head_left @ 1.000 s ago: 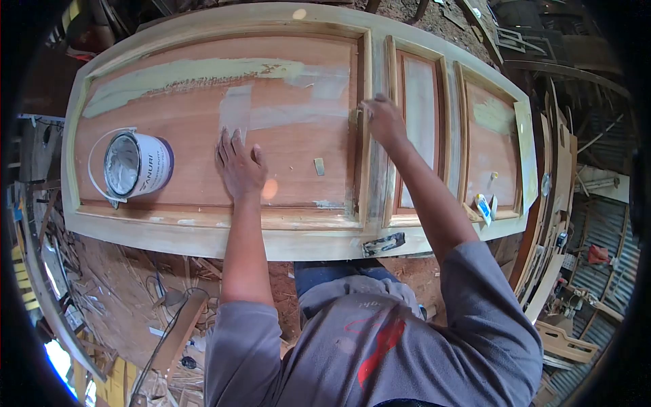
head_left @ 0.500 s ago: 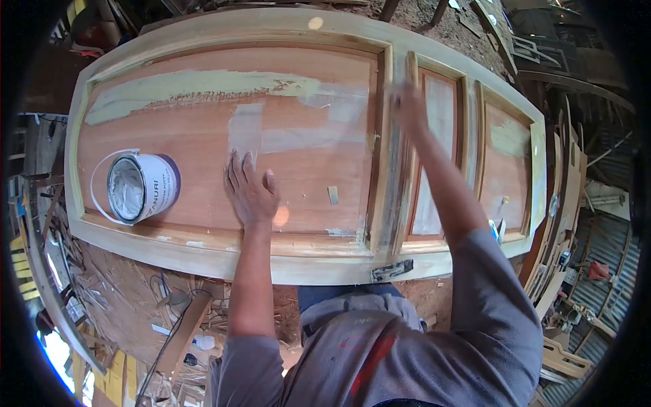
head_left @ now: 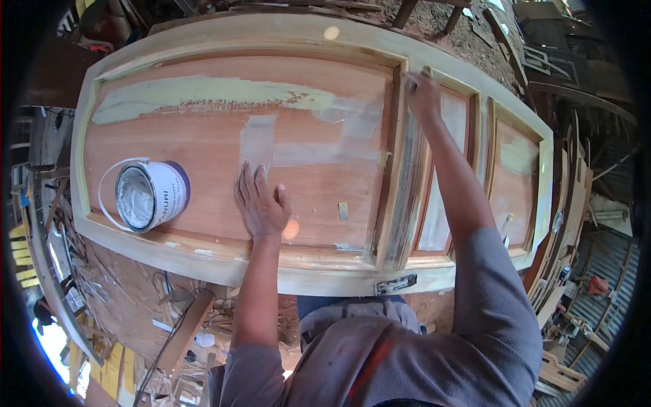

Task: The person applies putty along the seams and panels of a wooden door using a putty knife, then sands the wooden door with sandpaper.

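A wooden panelled door lies flat before me, with streaks of pale putty on its large panel. My left hand rests palm down on that panel, fingers stretched out. At the far end of the upright bar between the panels, my right hand is closed around a small greyish thing, too hidden to name. An open tub of putty stands on the large panel, left of my left hand, its handle lowered. A small tan scrap lies to the right of that hand.
On the door's near edge sits a dark, smeared flat piece. A small blade-like item lies at the right panel. Long boards lean along the right side. Wood scraps and a cable cover the ground at lower left.
My right hand has slid toward the far end of the bar and is less blurred. My left hand stays on the panel. The whole view has shifted slightly.
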